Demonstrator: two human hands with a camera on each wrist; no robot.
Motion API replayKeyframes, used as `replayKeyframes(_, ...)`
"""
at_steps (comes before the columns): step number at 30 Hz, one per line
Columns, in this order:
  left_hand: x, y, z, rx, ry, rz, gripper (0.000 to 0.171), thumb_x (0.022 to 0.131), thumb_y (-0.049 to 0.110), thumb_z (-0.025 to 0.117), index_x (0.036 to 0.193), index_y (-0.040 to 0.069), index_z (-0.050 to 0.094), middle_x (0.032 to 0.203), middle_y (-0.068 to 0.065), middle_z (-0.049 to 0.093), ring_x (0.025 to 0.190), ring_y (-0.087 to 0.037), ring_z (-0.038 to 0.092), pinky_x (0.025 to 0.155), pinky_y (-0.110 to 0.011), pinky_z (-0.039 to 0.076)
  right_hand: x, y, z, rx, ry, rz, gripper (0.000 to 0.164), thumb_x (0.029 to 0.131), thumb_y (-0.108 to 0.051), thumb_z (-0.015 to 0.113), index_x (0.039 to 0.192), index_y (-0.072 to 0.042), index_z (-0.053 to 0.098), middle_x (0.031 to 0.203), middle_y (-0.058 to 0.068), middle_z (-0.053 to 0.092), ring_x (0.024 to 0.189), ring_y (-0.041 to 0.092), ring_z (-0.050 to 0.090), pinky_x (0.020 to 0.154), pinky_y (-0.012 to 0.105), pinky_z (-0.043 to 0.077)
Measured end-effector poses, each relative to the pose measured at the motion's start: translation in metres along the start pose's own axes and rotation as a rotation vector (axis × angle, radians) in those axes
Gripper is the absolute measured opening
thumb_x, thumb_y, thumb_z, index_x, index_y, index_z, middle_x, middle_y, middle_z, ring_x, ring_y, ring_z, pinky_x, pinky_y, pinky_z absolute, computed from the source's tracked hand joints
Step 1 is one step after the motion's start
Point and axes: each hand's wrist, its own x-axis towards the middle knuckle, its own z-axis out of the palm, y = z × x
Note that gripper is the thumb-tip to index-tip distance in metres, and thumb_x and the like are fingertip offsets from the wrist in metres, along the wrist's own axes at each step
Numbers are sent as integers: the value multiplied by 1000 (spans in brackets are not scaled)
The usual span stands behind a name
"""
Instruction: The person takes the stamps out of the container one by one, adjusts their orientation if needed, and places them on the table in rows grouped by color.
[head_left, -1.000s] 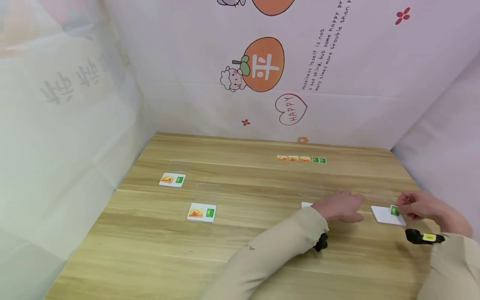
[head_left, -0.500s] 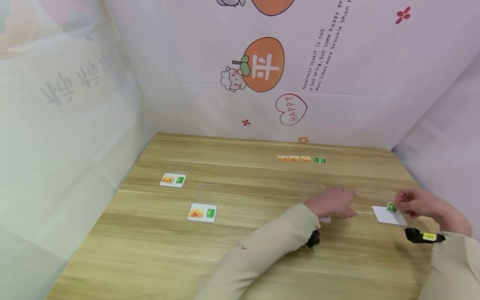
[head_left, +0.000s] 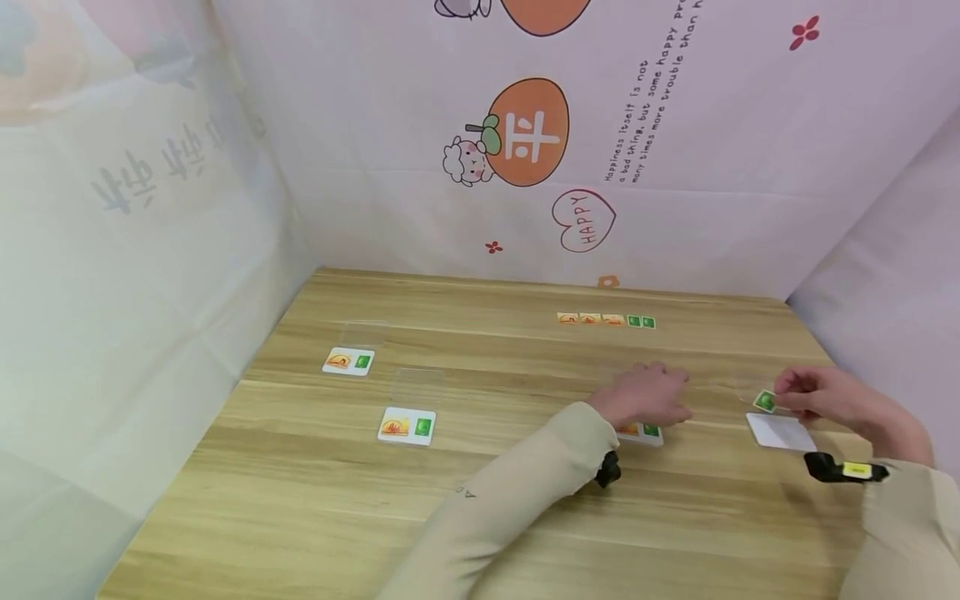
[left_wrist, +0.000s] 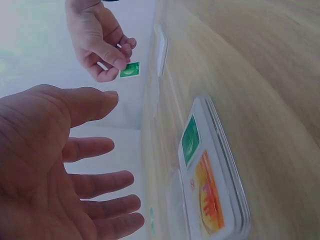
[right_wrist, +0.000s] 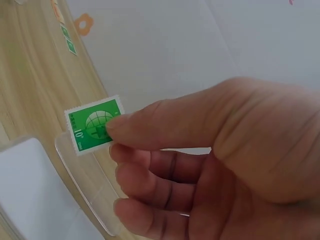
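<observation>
My right hand (head_left: 843, 404) pinches a green postage stamp (right_wrist: 82, 117) with a globe design between thumb and forefinger. The stamp is held just beyond a flat white case (head_left: 780, 432) whose upper face is blank. Beside that case lies its clear lid (right_wrist: 82, 180). My left hand (head_left: 641, 396) hovers with loosely spread fingers and nothing in them. Below it, partly covered in the head view, is another white case (left_wrist: 235, 195) bearing a green stamp (left_wrist: 190, 140) and an orange stamp (left_wrist: 207, 195).
Two white cases, one nearer (head_left: 407, 437) and one farther (head_left: 348, 371), lie at the left, each with an orange and a green stamp and a clear lid behind. A row of several stamps (head_left: 611, 320) runs along the back. A printed cloth (head_left: 420, 217) rises behind the table.
My right hand has carried the green stamp up and left, off the blank white case. My left hand has drifted left, baring the stamps on the case near it.
</observation>
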Motion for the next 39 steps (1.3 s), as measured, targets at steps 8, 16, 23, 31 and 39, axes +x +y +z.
replayKeyframes(8,-6,-11,-2,-21,14,-35,56,97,52,52,149,39,35,152,15,37,142,-9,35,111,-31,37,7,-8,2,40,7,-37,18,95,-9,62,98,7,55,75,-3,60,64,10,57,59,29,51)
replayKeyframes(16,-11,-22,-3,-20,45,-24,55,97,51,52,148,36,38,148,15,42,141,-9,37,112,-34,37,20,-16,2,20,-2,-60,17,96,-11,61,97,5,54,74,-4,58,63,8,55,58,28,50)
replayKeyframes(23,-16,-31,2,15,59,2,54,97,52,51,147,34,39,141,13,48,138,-10,40,113,-31,35,24,-27,6,16,-24,-46,20,97,-13,61,100,5,54,76,1,58,65,11,56,60,30,52)
replayKeyframes(31,-24,-34,2,-3,67,28,53,98,47,51,147,31,41,148,9,45,141,-14,38,114,-33,34,35,-36,11,-3,-38,-71,14,95,-7,60,97,6,54,73,-1,56,64,9,54,58,28,50)
replayKeyframes(39,-30,-43,1,23,71,42,52,98,47,49,147,29,41,148,10,46,141,-12,39,114,-29,33,53,-48,12,-13,-55,-89,14,94,-6,61,96,6,54,75,1,59,63,8,55,58,28,51)
